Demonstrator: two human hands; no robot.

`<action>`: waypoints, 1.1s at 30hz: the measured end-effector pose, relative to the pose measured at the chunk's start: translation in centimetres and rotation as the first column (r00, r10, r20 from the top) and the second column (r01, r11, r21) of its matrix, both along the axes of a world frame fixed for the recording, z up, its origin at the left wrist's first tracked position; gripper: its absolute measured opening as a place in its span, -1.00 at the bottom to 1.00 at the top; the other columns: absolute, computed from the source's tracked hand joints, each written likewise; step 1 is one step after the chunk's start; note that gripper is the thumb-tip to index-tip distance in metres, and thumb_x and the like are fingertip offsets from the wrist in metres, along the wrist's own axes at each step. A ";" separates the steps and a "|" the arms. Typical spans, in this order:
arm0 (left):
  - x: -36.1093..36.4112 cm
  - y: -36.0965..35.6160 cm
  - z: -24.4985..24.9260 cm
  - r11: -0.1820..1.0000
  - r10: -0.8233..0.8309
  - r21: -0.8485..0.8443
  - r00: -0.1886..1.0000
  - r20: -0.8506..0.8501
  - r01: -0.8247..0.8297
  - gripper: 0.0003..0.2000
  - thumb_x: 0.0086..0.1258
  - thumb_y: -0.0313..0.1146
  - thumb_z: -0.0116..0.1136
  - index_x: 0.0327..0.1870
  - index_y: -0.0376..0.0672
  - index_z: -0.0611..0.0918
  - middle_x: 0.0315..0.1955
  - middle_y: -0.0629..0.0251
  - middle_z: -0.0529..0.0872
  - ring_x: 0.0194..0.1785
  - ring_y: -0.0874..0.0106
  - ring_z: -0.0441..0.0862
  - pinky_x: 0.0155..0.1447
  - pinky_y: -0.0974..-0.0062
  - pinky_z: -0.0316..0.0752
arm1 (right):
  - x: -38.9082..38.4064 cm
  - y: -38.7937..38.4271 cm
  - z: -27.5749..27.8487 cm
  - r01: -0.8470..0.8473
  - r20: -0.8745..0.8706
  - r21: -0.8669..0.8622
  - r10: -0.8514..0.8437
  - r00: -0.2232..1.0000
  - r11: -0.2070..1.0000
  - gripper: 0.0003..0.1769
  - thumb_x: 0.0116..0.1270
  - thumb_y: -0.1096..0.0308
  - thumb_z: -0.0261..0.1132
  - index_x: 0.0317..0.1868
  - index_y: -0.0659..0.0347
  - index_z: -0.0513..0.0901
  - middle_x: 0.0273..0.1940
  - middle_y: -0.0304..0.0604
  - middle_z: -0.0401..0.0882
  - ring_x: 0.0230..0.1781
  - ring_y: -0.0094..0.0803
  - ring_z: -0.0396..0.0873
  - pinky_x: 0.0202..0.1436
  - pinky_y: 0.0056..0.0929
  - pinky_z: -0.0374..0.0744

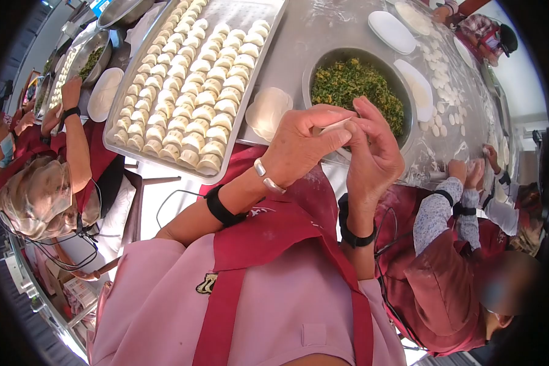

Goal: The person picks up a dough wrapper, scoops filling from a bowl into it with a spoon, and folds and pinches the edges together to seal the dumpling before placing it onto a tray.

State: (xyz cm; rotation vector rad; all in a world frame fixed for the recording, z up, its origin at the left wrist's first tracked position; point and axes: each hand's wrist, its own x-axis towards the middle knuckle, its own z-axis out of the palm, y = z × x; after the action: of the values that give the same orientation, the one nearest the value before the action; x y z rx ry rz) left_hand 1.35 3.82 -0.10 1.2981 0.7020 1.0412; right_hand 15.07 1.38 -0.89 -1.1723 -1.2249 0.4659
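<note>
locate dumpling (333,127) at centre of frame, just below near rim of filling bowl (306,82). note left hand (299,146) curled around it from left of frame, clamped on dough edge with thumb and fingers. note right hand (375,155) closing in from right of frame, pinching same edge with fingertips. treat as light, soft, easily torn, probably tacky where damp. grip along floured seam with fingertip pressure only; avoid squeezing filled belly. observe stacked wrappers (267,111) left of hands, tray (250,12) of finished rows at upper left, floured table (323,30), other people's hands at frame edges.
</note>
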 end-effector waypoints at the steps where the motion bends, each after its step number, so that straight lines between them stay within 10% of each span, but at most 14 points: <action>1: 0.0 0.3 0.0 0.998 0.022 0.064 0.998 -0.060 -0.018 -0.70 0.49 -0.47 0.13 0.17 -0.41 0.60 0.02 0.10 0.70 0.07 0.45 0.66 0.16 0.49 0.62 | 0.0 0.2 0.1 -0.002 -0.002 0.002 0.002 1.000 1.000 -0.83 0.20 0.63 0.39 -0.18 0.31 0.71 0.05 -0.01 0.71 0.18 -0.21 0.62 0.25 -0.31 0.53; 4: 0.3 0.2 0.3 0.978 0.090 -0.199 0.982 0.167 -0.056 -0.69 0.49 -0.48 0.13 0.17 -0.43 0.60 0.06 0.06 0.68 0.11 0.41 0.65 0.21 0.45 0.62 | -0.7 0.2 1.0 0.040 -0.107 -0.045 -0.045 0.993 0.998 -0.79 0.24 0.62 0.38 -0.09 0.34 0.71 0.10 0.01 0.68 0.16 -0.25 0.62 0.23 -0.35 0.55; 14: 1.0 0.0 -0.7 0.979 0.191 -0.130 0.930 0.315 -0.157 -0.67 0.50 -0.46 0.14 0.19 -0.44 0.57 0.09 0.04 0.68 0.12 0.35 0.66 0.25 0.40 0.61 | -1.4 -0.5 0.4 -0.052 -0.408 -0.138 -0.009 0.913 0.989 -0.74 0.31 0.60 0.35 0.01 0.44 0.69 0.20 0.13 0.59 0.13 -0.31 0.61 0.15 -0.44 0.60; 33: 0.6 -0.8 -1.2 0.979 0.198 -0.101 0.950 0.241 -0.178 -0.71 0.47 -0.49 0.17 0.16 -0.37 0.62 0.08 0.14 0.69 0.13 0.44 0.63 0.22 0.50 0.57 | -0.9 -0.2 0.0 -0.059 -0.215 -0.044 0.048 0.975 0.997 -0.81 0.30 0.57 0.37 -0.08 0.37 0.71 0.14 0.13 0.64 0.14 -0.24 0.61 0.23 -0.34 0.54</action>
State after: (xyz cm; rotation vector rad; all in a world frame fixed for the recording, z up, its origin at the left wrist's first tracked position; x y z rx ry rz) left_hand 2.00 3.04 -1.27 1.0232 0.6755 1.2939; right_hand 14.21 1.19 -0.94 -1.1027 -1.0655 0.6499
